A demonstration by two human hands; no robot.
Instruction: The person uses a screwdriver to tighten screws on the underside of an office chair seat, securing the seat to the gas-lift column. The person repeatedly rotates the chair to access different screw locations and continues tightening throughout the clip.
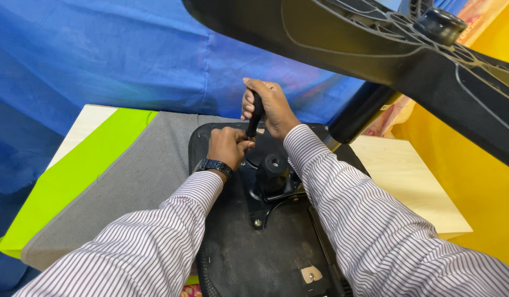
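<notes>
An upturned office chair seat (249,258) lies on the table, its underside a matte black fabric-covered panel with a row of staples along the rim. Bolted at its centre is one black metal mechanism plate (265,192) with a short round socket (274,164) standing up from it. The right hand (271,107) is clenched around the smooth black handle of a screwdriver (255,115), held nearly upright over the far edge of the plate. The left hand (228,146), with a dark wristwatch (213,165) on its wrist, pinches the tool's lower shaft, fingers curled. Both sleeves are of fine striped cloth. One small tan square patch (311,273) sits near the seat's near edge. Under the seat lie one grey felt mat (139,181) and one lime-green sheet (84,176) on the pale wooden tabletop (408,181). A glossy black plastic chair base (375,38) with one caster (438,25) looms overhead.
</notes>
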